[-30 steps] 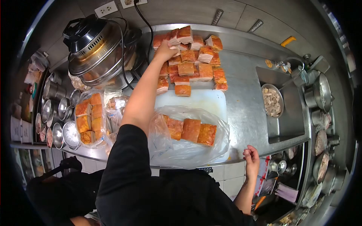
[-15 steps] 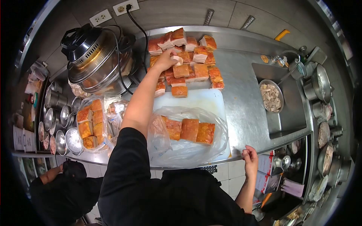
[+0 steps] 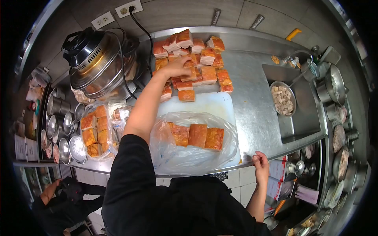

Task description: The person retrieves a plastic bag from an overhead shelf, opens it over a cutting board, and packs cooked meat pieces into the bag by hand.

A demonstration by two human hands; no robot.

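Many blocks of roast pork belly (image 3: 208, 74) with orange-brown skin and pale layered sides are piled at the back of the steel counter. My left hand (image 3: 176, 69) reaches over the pile's middle, thumb and fingers apart around the blocks; its palm side is hidden. A skin-up block (image 3: 189, 74) lies partly under the thumb. Nearer me, a clear plastic bag (image 3: 161, 135) on the white cutting board (image 3: 220, 103) contains three pork blocks (image 3: 197, 135) in a row. My right hand (image 3: 260, 162) is beside the counter's front edge, fingers curled, with nothing visible in it.
A glass-bowl cooker (image 3: 98, 63) with a black lid stands left, its cord (image 3: 146, 29) running to the wall. Another bag of pork blocks (image 3: 94, 131) lies below it. On the right, a sink (image 3: 305, 118) contains a bowl of pale chunks (image 3: 282, 100). Another person (image 3: 73, 200) stands lower left.
The pale piece at my left fingertips is no longer visible, and that hand has shifted slightly down over the pile. The bag's left side has spread outward. My right hand barely moves.
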